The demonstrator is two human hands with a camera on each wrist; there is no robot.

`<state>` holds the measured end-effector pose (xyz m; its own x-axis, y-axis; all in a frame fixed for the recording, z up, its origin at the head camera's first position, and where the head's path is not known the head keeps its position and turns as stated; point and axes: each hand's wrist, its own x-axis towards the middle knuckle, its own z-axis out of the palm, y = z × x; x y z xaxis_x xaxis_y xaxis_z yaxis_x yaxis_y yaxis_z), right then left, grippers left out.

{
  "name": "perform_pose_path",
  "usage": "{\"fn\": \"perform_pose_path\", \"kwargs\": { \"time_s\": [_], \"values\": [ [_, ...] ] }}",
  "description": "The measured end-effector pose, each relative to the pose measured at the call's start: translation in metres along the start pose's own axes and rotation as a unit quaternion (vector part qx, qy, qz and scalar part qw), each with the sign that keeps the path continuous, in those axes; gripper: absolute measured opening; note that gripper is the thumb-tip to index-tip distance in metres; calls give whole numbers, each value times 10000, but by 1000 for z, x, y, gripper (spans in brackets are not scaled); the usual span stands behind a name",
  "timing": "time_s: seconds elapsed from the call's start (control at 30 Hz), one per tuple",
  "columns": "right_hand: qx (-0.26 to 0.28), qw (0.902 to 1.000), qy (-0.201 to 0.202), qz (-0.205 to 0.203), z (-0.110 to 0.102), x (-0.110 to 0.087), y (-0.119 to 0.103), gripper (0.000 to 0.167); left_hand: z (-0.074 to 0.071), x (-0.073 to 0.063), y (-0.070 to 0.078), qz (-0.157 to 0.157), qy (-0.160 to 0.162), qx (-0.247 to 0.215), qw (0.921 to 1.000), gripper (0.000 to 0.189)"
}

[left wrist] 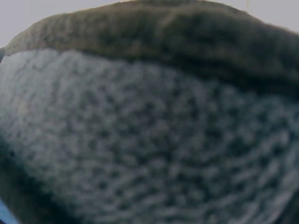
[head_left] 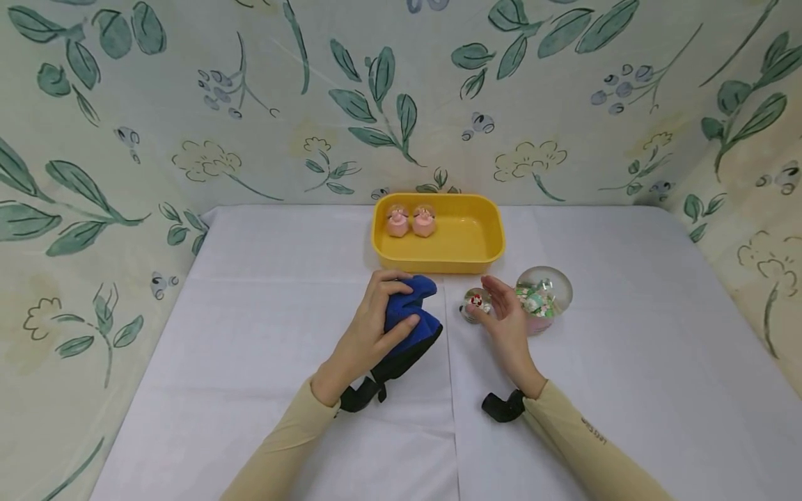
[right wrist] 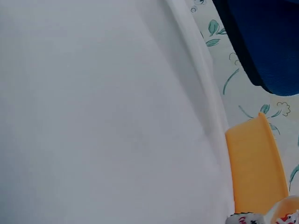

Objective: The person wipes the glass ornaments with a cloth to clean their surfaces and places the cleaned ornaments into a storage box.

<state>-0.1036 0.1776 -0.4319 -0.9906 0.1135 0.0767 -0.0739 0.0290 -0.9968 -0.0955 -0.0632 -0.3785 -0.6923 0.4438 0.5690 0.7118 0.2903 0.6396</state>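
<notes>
My left hand (head_left: 370, 323) grips a blue cloth piece with a black edge (head_left: 416, 327), folded and bent, thumb over its front and fingers over its top. Its grey textured underside (left wrist: 149, 135) fills the left wrist view, and its blue side (right wrist: 275, 42) shows at the upper right of the right wrist view. My right hand (head_left: 509, 330) is beside a small snow globe (head_left: 474, 300) with a red and white figure inside, the thumb overlapping it and the fingers extended. Just right of that hand stands a larger snow globe (head_left: 546, 292) on a pink base.
A yellow tray (head_left: 438, 266) stands at the back of the white-covered table (head_left: 263, 278). Two small pink figures (head_left: 410, 221) sit in its left part. Black wrist cameras (head_left: 501, 407) hang under both forearms. Behind rises a leaf-patterned cloth wall (head_left: 263, 69).
</notes>
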Motion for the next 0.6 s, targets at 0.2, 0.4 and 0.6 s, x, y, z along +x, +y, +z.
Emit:
{"fn": "perform_pose_path", "kwargs": {
  "time_s": [0.2,0.4,0.6],
  "values": [
    [-240,9994,-86,223,-2,-5,10,63,0,0,0,16,29,5,10000,44],
    [-841,9959,-78,329,-2,-3,15,61,1,1,0,24,31,-45,10000,44],
    [-1714,9841,-99,451,-1,-1,20,60,1,1,0,-12,23,-77,10000,45]
  ]
}}
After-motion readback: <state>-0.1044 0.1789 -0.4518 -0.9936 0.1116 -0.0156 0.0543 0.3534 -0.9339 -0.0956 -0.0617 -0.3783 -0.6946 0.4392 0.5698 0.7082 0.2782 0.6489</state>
